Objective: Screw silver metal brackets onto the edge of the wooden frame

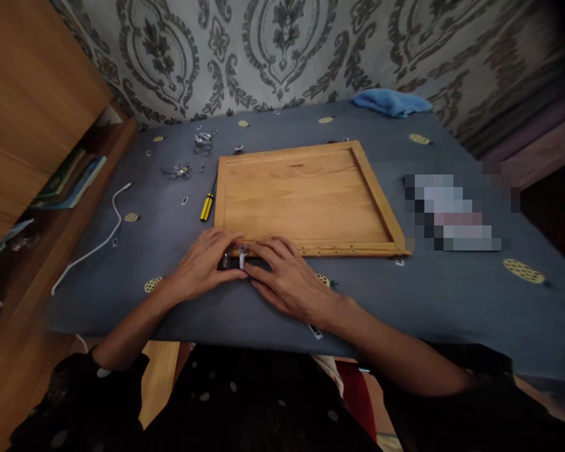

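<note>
A wooden panel with a raised frame point(294, 194) lies flat on the cloth-covered table, and a row of small dark holes runs along its near edge. At the left end of that edge sits a small shiny metal fitting point(242, 257), partly hidden by my fingers; it looks like a hinge. My left hand point(204, 260) pinches around its left side, with the thumb below and the fingers on the panel's edge. From the right, my right hand point(285, 273) presses its fingertips against the fitting and the frame. A yellow-handled screwdriver point(207, 206) rests beside the panel's left side.
Loose metal hardware point(181, 171) and more shiny parts point(203, 143) lie at the back left. A white cable point(115, 226) curves along the left. Toward the back right is a blue cloth point(393, 102); a blurred-out item point(456, 213) lies right of the panel. Books point(70, 182) fill a left shelf.
</note>
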Motion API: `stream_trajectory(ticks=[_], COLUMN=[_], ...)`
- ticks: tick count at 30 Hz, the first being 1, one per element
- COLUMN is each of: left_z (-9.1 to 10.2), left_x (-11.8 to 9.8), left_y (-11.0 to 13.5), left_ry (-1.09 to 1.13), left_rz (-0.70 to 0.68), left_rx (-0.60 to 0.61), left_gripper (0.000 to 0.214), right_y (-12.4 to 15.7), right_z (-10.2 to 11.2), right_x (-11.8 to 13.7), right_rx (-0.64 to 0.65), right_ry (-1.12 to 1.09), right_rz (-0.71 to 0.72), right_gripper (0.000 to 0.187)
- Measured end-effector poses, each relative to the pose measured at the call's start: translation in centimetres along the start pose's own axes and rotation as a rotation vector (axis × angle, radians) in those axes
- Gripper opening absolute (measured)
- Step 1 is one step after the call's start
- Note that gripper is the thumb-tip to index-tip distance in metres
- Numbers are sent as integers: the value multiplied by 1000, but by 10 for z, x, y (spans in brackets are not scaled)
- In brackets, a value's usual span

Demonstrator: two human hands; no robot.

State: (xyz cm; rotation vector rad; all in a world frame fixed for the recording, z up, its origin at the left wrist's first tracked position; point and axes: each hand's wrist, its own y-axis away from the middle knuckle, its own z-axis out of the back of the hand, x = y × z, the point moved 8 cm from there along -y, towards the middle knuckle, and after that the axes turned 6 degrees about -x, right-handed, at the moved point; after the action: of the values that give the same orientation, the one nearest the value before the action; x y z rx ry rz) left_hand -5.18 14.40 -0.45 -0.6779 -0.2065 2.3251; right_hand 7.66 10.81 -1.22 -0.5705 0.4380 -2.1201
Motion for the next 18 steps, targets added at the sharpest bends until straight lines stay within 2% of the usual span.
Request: stream_trajectory(ticks=[10, 14, 18], left_z=[-8, -8, -8], left_x=[12, 12, 13], left_y=[2, 2, 2], left_ry=[144, 174, 168], left_rz=[166, 172, 172], left_rx=[22, 22, 25], left_gripper=[65, 63, 64], right_y=[1, 2, -2], right_z=[-1, 10, 18], right_x=[-2, -10, -29], right_rx=[14, -91, -191], right_ry=[-25, -133, -221], right_rz=[8, -4, -155], right_gripper=[28, 27, 27])
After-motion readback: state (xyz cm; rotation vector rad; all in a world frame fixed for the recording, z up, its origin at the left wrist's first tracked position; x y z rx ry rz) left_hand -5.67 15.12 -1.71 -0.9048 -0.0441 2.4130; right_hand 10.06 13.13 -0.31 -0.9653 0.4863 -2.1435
